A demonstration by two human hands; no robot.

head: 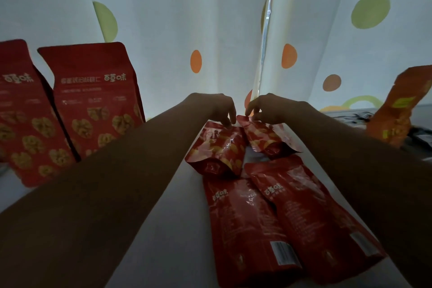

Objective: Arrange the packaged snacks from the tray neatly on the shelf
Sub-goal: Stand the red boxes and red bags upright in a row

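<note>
Arms reach straight forward over the shelf (175,241), wrists bent down. Left hand (219,109) pinches the top edge of the left pouch (217,149); right hand (266,107) pinches the top of the right pouch (268,140). Both pouches sit side by side near the shelf's far edge, behind two flat bags (315,217). Tall bags (93,100) stand at the left.

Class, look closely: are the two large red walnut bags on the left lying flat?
No: the outer walnut bag and the inner walnut bag both stand upright before the curtain.
</note>
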